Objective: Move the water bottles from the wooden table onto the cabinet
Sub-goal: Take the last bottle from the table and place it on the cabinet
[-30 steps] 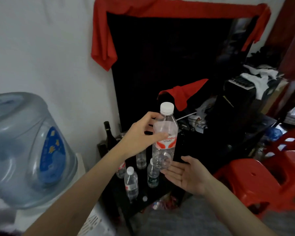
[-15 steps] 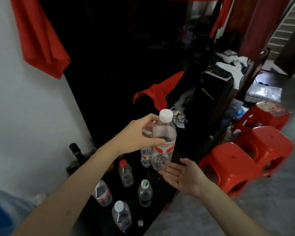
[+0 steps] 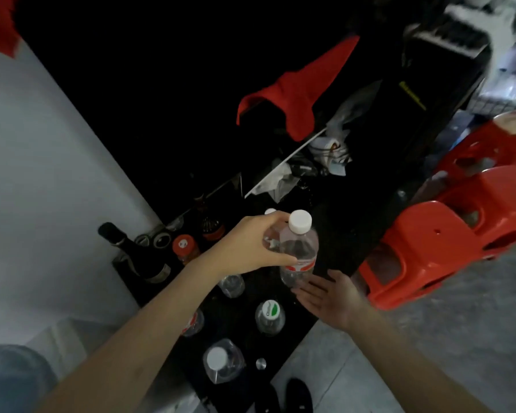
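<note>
- Left hand point(image 3: 248, 245): thumb and fingers are curled round the upper body of the clear plastic water bottle with white screw cap and red-and-white label point(image 3: 298, 251), thumb on the near side just above the label, fingers wrapped behind the shoulder.
- The bottle is upright, tilted slightly, and held in the air above the black glossy tabletop point(image 3: 307, 317), near its right edge.
- The left forearm runs from the lower left corner of the view up to the wrist.
- Right hand point(image 3: 328, 299): palm up, fingers straight and slightly spread, fingertips just under the bottle's base; whether they touch it cannot be told.
- The right forearm enters from the lower right.
- On the tabletop below: a green-capped clear bottle point(image 3: 270, 315), a white-capped clear bottle point(image 3: 222, 365) near the front edge, and a dark glass wine bottle point(image 3: 137, 257) at the rear left corner.
- Red plastic stools point(image 3: 429, 248) stand just beside the right edge.
</note>
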